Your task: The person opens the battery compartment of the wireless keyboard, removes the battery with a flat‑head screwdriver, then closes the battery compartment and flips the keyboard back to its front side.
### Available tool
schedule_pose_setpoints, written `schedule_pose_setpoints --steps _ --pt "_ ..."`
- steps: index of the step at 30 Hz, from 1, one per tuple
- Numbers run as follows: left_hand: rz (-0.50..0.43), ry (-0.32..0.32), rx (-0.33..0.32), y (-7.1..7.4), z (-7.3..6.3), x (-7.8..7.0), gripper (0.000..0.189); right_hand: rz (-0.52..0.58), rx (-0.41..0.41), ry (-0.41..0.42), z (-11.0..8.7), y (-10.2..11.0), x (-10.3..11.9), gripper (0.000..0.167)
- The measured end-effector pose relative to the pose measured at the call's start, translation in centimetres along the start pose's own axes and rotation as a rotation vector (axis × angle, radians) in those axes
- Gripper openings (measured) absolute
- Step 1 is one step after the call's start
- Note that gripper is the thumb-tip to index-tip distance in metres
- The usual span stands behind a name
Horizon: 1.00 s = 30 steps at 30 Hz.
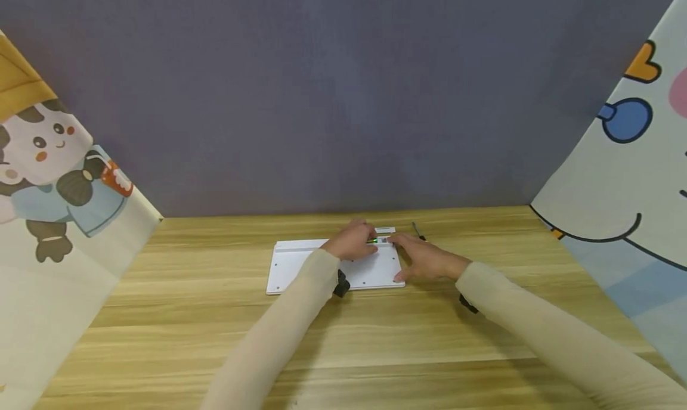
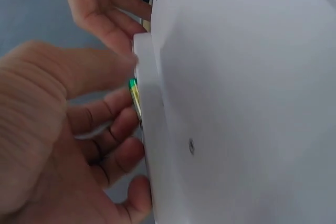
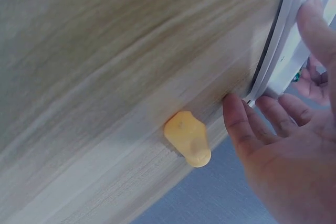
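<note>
A white keyboard (image 1: 300, 270) lies underside up on the table, small screws dotting its flat back. Along its far edge runs a raised strip with a slot, where a green battery (image 1: 374, 241) shows. My left hand (image 1: 351, 241) reaches over that edge, its thumb and fingertips pinching around the battery (image 2: 135, 95); the fingers hide much of it. At the right end, my right hand (image 1: 426, 258) grips the keyboard's corner. Its thumb (image 3: 315, 22) presses on the underside near the front, and the other fingers bend at the far edge.
Behind the right hand lies a screwdriver (image 1: 415, 227), whose yellow handle (image 3: 188, 139) shows in the right wrist view. A thin white strip (image 1: 385, 230) lies just beyond the keyboard's far edge. A grey wall (image 1: 343, 112) stands at the table's back, with printed panels on both sides.
</note>
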<state>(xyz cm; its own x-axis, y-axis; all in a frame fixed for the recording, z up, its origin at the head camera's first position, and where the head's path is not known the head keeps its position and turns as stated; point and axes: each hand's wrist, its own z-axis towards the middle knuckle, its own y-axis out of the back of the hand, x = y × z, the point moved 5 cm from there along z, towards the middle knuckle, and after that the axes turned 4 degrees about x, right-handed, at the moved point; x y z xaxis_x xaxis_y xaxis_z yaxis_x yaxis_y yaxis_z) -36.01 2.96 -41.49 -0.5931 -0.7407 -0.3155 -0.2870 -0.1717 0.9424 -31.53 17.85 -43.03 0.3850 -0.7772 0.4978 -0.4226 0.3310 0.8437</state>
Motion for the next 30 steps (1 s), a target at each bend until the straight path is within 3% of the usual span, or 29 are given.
schedule_pose_setpoints --steps 5,9,21,30 --pt "0.013 0.087 0.048 -0.3 0.3 -0.2 0.027 0.003 -0.008 0.019 -0.1 -0.2 0.0 0.093" --pt "0.024 0.11 0.068 -0.4 0.4 -0.3 0.027 -0.009 -0.019 0.03 -0.1 -0.3 0.1 0.093" --pt "0.033 0.104 0.104 -0.2 0.9 -0.1 0.027 -0.025 -0.011 0.019 -0.1 -0.2 0.2 0.092" --pt "0.009 0.032 0.039 0.3 1.3 -0.2 0.022 -0.026 -0.019 0.036 -0.2 -0.2 0.2 0.091"
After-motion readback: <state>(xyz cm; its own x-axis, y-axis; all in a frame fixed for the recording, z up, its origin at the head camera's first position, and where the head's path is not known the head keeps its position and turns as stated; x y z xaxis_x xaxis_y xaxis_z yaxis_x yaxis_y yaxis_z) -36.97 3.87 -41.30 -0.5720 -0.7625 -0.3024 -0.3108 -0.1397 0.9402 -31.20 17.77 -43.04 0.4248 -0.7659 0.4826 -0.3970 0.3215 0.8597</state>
